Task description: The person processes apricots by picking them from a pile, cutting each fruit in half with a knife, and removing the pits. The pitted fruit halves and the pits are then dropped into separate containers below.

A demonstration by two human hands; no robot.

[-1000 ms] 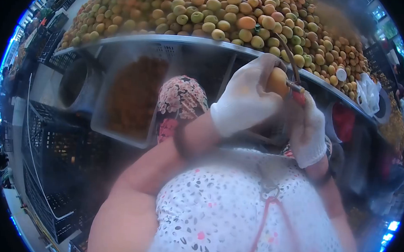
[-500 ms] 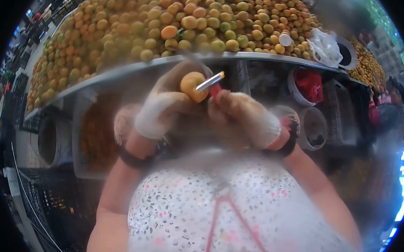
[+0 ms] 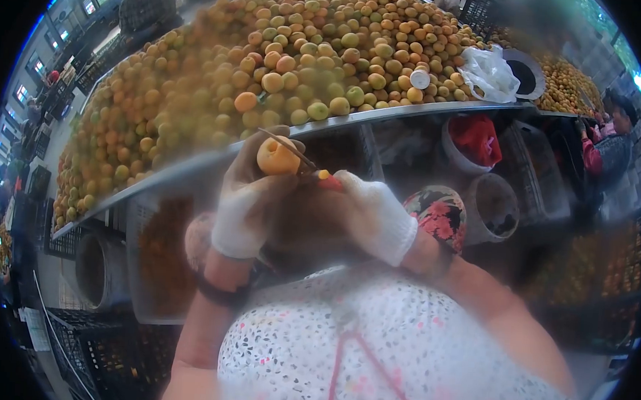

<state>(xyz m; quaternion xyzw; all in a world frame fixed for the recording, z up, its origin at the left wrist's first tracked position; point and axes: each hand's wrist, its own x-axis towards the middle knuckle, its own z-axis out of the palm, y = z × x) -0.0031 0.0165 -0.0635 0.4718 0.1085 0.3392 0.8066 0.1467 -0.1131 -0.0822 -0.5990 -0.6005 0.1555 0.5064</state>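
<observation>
My left hand (image 3: 244, 203), in a stained white glove, is closed around a yellow-orange apricot (image 3: 278, 156). A thin dark strip (image 3: 288, 147) slants past the fruit's upper right side, close to the left fingers. My right hand (image 3: 374, 214), also gloved, is closed on a small red-handled tool (image 3: 332, 181) just right of the apricot. A yellow-orange bit shows at the tool's tip, which points toward the fruit. Both hands are above my lap, in front of the metal table edge (image 3: 368, 117).
Apricots (image 3: 328, 55) are heaped on the table, with a white plastic bag (image 3: 490, 73) at the right. Below stand a bucket with red cloth (image 3: 476, 139), another bucket (image 3: 494, 205), a crate of orange pieces (image 3: 166, 250) and a grey bin (image 3: 99, 268). A person (image 3: 614, 136) sits far right.
The view has shifted. The tool's shiny metal barrel, which crossed in front of the apricot, has moved right and down, off the fruit; a hollow now shows in the apricot.
</observation>
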